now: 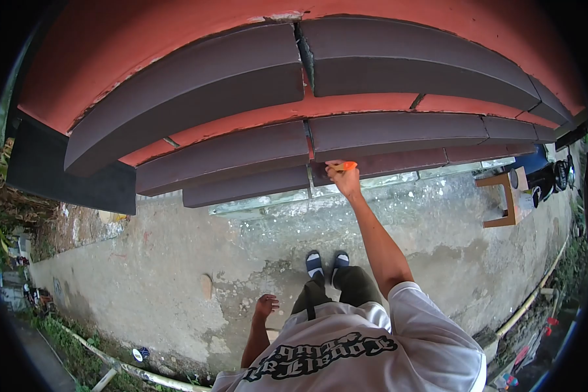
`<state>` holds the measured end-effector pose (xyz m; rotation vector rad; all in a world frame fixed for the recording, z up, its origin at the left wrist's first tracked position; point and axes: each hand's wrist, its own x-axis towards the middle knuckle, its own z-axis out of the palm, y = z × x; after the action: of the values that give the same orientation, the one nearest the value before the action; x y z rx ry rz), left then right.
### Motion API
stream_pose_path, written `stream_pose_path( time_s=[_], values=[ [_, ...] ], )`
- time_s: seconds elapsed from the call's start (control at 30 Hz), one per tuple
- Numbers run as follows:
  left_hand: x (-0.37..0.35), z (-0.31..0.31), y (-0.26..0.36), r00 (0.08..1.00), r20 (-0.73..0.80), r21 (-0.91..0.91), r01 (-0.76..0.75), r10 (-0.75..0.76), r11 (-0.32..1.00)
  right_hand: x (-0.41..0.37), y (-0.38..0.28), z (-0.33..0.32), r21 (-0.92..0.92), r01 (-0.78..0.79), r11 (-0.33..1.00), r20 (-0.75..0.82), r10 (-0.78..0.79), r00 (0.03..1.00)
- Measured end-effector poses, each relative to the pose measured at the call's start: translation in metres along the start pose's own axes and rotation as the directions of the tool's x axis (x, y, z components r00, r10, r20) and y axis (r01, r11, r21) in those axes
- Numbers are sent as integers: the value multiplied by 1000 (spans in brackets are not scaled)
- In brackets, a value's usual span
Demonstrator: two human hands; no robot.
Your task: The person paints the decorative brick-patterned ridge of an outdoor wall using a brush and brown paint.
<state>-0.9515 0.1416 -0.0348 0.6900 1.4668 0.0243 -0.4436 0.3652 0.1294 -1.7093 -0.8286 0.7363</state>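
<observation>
Reaching forward, my right hand (pixel 343 178) is closed around the orange handle of what looks like a paintbrush (pixel 346 166). Its working end is too small and dark to make out. That hand is against the lowest dark purple-brown board (pixel 398 163) on the wall, close to the gap between two board sections. The board right of the hand looks redder than the purple-grey one (pixel 248 185) on the left. My left hand (pixel 266 305) hangs low at my side, its fingers loosely bent and apart, with nothing visible in it.
Above are more dark boards (pixel 411 81) on a red-orange wall (pixel 209 117). A brown stool (pixel 513 196) with a container on top stands right, near a parked motorbike (pixel 562 173). Stained concrete (pixel 176 261) lies underfoot. A bamboo pole (pixel 536 294) edges the right side.
</observation>
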Motion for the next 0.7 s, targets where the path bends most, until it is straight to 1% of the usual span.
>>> stream_pose_path(
  time_s=[0.03,0.13,0.17,0.23,0.27,0.37,0.47,0.57,0.6,0.63,0.67,0.7],
  values=[
    [1,-2,5,1000,4,22,-6,6,1000,-1,3,11,121,-92,988,58,86,995],
    [3,-6,21,1000,-3,16,-16,16,1000,3,19,26,-76,22,997,-56,-27,998],
    [3,-7,25,1000,-9,26,-30,30,999,6,27,20,-106,15,994,-62,-22,998],
    [6,-5,32,998,-24,38,-57,58,998,8,19,-8,-168,5,986,-65,-16,998],
    [5,-2,36,998,-36,4,-46,46,999,10,13,-23,-223,-17,975,-61,4,998],
    [3,14,38,1000,-29,-64,-14,12,998,20,19,-68,-339,52,939,-105,-93,990],
    [8,35,33,999,-28,14,25,-25,1000,20,8,-102,-621,-3,784,-189,-146,971],
    [9,56,34,997,-11,-45,74,-75,996,14,-2,-110,-752,139,645,-82,-301,950],
    [11,62,34,998,-8,-22,68,-68,997,14,0,-101,-775,153,613,-51,-303,952],
    [13,68,34,998,-7,1,62,-62,998,14,5,-87,-767,153,623,-19,-260,965],
    [13,72,32,998,-6,24,57,-57,998,11,10,-74,-753,211,623,38,-280,959],
    [10,77,36,999,-13,22,45,-44,999,11,19,-55,-751,243,614,62,-301,952]
  ],
)
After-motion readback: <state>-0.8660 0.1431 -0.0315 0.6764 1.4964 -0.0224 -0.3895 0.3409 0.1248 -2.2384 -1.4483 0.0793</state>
